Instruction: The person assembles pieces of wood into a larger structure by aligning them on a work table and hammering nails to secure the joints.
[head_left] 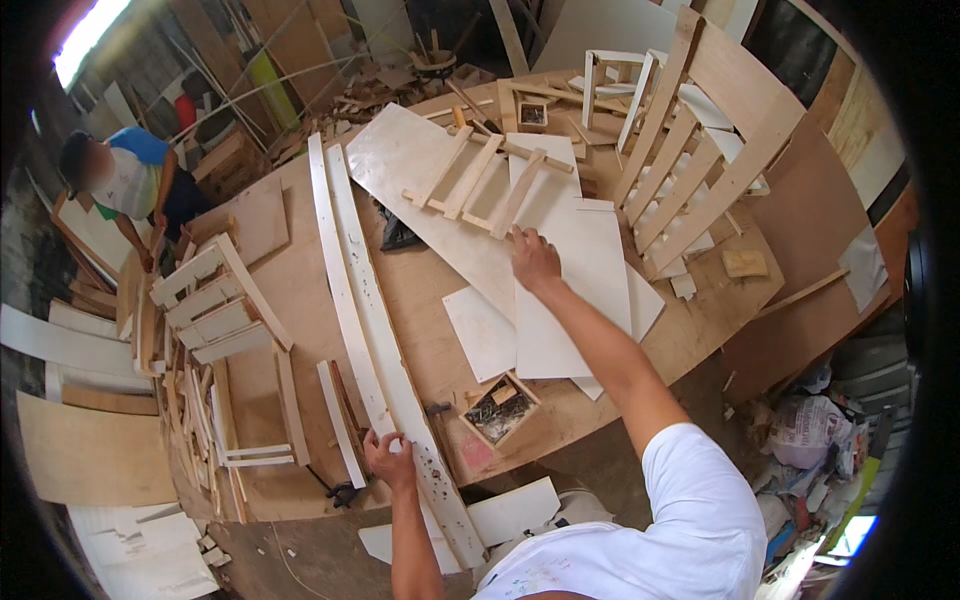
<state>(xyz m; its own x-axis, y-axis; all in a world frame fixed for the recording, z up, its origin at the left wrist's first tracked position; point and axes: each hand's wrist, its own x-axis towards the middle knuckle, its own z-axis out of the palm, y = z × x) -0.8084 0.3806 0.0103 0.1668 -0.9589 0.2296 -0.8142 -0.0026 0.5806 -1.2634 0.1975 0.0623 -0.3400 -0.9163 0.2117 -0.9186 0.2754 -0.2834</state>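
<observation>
My right hand (536,262) reaches across the table, its fingers closed at the near end of a small slatted wooden frame (484,178). The frame lies tilted over large pale panels (572,290). Lower down, my left hand (391,461) rests at a long white board (352,300), its fingers bent around the edge. Just left of that hand lies a short white strip (341,425). A second long board, dotted with dark marks (400,390), runs alongside the first. What my left palm covers is hidden.
A shallow wooden box (499,408) of small dark pieces, likely fasteners, sits near the front edge. Slatted assemblies stand at right (690,160) and left (225,300). Another person (130,180) is at the far left. Bagged rubbish (808,430) lies at lower right.
</observation>
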